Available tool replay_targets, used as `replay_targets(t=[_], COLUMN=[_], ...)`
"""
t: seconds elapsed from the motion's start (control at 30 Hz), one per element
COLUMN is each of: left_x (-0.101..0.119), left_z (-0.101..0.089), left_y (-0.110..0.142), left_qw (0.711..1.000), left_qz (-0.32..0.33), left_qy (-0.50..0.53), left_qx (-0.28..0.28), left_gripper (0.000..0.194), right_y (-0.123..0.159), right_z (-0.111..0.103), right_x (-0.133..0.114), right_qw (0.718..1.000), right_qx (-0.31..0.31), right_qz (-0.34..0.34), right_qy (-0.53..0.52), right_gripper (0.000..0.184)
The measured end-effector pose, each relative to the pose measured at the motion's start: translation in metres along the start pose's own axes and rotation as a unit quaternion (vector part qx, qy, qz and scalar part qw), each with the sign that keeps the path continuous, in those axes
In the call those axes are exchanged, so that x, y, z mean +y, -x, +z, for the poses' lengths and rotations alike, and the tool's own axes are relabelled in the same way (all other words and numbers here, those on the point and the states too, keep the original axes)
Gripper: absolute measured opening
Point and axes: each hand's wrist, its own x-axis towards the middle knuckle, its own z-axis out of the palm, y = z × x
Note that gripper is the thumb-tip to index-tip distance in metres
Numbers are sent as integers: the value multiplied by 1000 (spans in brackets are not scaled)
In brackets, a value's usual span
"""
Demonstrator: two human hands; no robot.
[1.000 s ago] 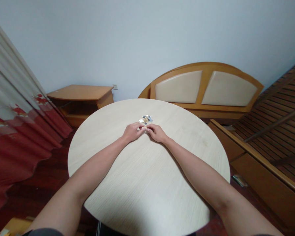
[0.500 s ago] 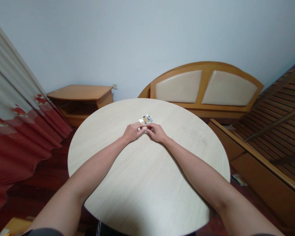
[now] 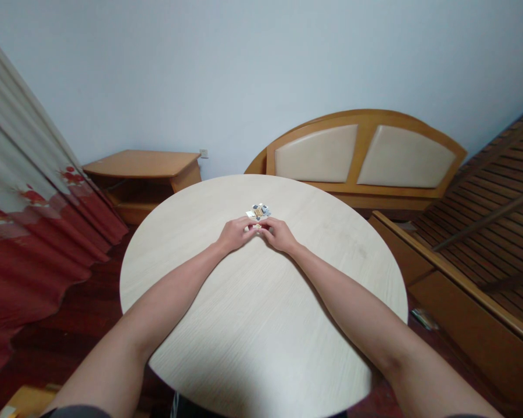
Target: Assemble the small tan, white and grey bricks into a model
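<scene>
Right at the centre of the action sits a small heap of printed pieces [image 3: 258, 212], white, tan and blue-grey, too small to make out in detail, lying flat on the far half of a round pale-wood table [image 3: 314, 273]. Just on the near side of that heap, the two hands come together! The left hand [image 3: 234, 234] and the right hand [image 3: 279, 235] are both curled closed, knuckles up, and the left fingertips [image 3: 251, 227] meet the right fingertips [image 3: 265, 227] at the heap's near edge. A sliver of something white shows by the left fingers, but whether either hand is gripping it, I can't tell from here.

Both bare forearms stretch out across the tabletop from the near side. Beyond the far rim stands a padded headboard [image 3: 361, 154], with a low wooden cabinet [image 3: 142, 164] to its left, against a pale blue wall [image 3: 113, 75]. On the right are the wooden bed slats [image 3: 492, 226], and down on the floor beside the bed frame lies a small packet [image 3: 423, 319]. Over on the left hangs a curtain [image 3: 35, 191], white fading into deep red with a floral print, its hem falling to the dark red floor [image 3: 82, 273].
</scene>
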Motion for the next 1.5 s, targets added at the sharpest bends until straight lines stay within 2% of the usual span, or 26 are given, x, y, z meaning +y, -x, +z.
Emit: replay_targets(t=[0.17, 0.33, 0.47, 0.73, 0.83, 1.0, 1.13, 1.5], left_x=[4, 8, 8, 4, 2, 1, 2, -1], left_z=[-3, -7, -8, -12, -16, -20, -19, -14], left_y=[0, 0, 0, -1, -1, 0, 0, 0], left_qw=[1000, 997, 994, 975, 970, 967, 967, 971], left_qz=[-6, -52, -79, -166, -182, -193, -188, -169], left_qy=[-10, -49, -75, -124, -135, -144, -150, -153], left_qx=[-6, -1, -24, -81, -90, -87, -86, -70], left_gripper=[19, 19, 16, 19, 21, 21, 23, 25], right_y=[0, 0, 0, -1, -1, -1, -3, -2], right_z=[1, 2, 2, -1, -2, 0, 0, -4], right_x=[1, 0, -1, -1, -1, 3, 4, -3], right_qw=[1000, 1000, 1000, 982, 977, 966, 957, 963], right_qx=[2, -3, -17, -41, -73, -143, -172, -154], right_qz=[1, 9, 16, 95, 92, 75, 73, 54], right_qy=[12, 6, 12, 156, 178, 201, 222, 214], right_gripper=[16, 15, 18, 28, 34, 43, 46, 42])
